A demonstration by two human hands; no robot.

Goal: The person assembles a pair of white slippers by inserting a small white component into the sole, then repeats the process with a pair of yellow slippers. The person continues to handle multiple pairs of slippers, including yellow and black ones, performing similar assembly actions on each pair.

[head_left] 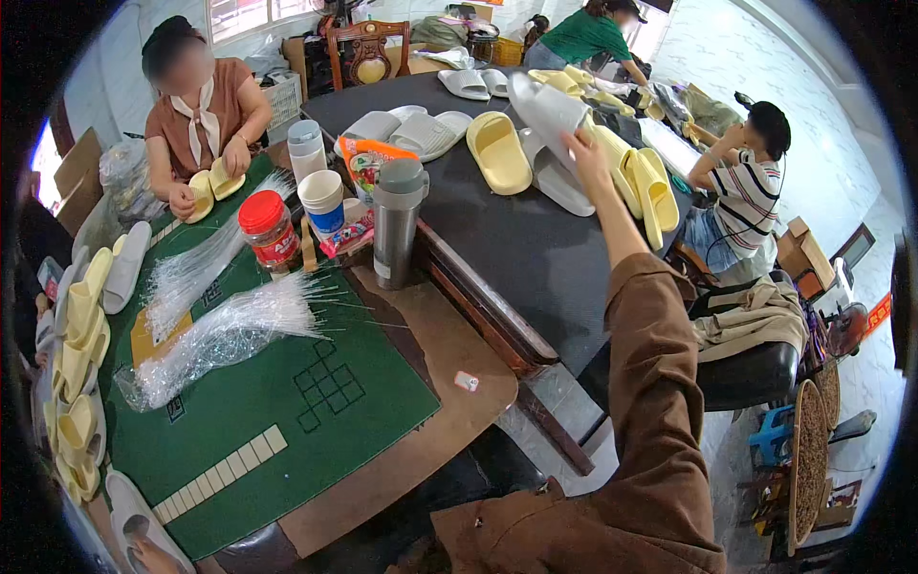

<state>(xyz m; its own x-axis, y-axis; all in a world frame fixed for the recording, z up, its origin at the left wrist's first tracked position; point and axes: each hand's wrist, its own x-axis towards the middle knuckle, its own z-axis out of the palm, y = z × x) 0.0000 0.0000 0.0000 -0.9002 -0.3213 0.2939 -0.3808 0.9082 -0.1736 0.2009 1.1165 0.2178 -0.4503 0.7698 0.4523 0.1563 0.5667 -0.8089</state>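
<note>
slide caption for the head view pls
Right hand holds a grey slipper above a dark table bearing yellow slippers.

A person's right arm reaching far forward, the left hand low in the left corner.

The right arm rises from the lower edge in a loose brown sleeve, its cuff pushed back so that the forearm is bare. Forearm and wrist slant up and to the left, ending in the right hand, raised, with its fingers closed in a grip. Only part of the left hand shows, cut by the picture's rim; its grip is unclear.
</note>
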